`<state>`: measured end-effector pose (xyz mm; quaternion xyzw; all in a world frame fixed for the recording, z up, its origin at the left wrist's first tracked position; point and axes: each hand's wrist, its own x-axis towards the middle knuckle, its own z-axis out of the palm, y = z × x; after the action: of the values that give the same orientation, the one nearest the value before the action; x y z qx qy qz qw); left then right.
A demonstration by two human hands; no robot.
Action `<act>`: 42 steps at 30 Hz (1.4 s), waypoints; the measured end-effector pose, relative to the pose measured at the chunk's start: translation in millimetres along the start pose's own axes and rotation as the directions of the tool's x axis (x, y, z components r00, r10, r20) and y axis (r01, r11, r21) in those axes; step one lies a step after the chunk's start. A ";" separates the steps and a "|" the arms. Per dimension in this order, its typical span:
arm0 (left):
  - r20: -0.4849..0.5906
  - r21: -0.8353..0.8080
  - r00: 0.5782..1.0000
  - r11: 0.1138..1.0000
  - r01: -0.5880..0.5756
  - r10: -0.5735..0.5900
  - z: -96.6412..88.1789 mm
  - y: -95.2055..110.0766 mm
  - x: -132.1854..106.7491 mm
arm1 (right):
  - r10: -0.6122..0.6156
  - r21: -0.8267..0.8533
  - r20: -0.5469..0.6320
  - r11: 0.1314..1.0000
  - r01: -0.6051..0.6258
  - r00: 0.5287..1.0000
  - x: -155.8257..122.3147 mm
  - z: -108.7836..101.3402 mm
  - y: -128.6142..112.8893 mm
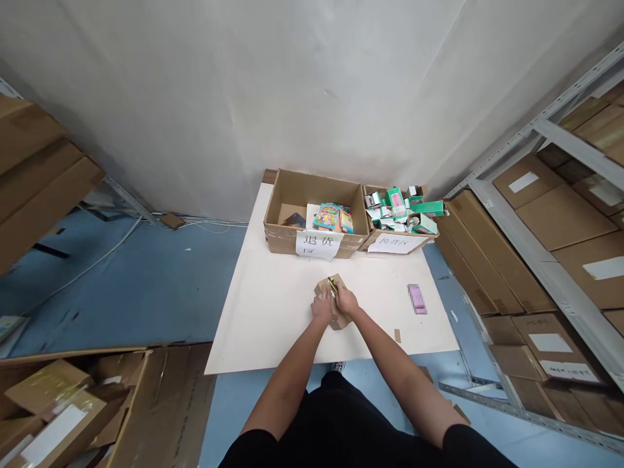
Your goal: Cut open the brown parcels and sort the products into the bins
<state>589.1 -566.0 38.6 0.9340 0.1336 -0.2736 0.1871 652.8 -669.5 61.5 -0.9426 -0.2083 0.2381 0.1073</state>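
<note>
A small brown cardboard box (327,287) lies in the middle of the white table (273,305). My left hand (322,309) rests on the box's left side, fingers curled against it. My right hand (346,300) is closed round a yellow and black tool (333,285), apparently a utility knife, whose tip lies on the box's top. Part of the box is hidden under both hands.
Two open cartons stand at the table's far edge: a large one (292,195) with colourful items, a smaller one (392,240) full of green and white packs. A blurred pink item (416,299) lies at the right. Shelving with cartons (550,240) is on the right, more cartons (73,403) lower left.
</note>
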 end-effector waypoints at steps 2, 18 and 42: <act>-0.003 0.009 1.000 1.000 -0.002 0.002 1.1 -0.1 2.2 | -0.003 0.005 -0.016 1.000 0.003 1.000 1.7 3.4 -1.3; -0.055 0.123 0.985 0.980 -0.159 0.166 4.7 -3.7 14.7 | 0.011 -0.139 0.067 0.990 -0.001 0.998 0.0 -21.3 -10.1; -0.058 0.131 0.991 0.985 -0.114 0.123 -4.5 -5.8 11.1 | 0.190 -0.191 0.257 0.971 -0.143 0.948 -150.6 2.3 69.8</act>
<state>598.1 -557.2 34.3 0.9587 0.0662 -0.2392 0.1386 555.0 -798.2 99.3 -0.9206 -0.1602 0.3552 -0.0239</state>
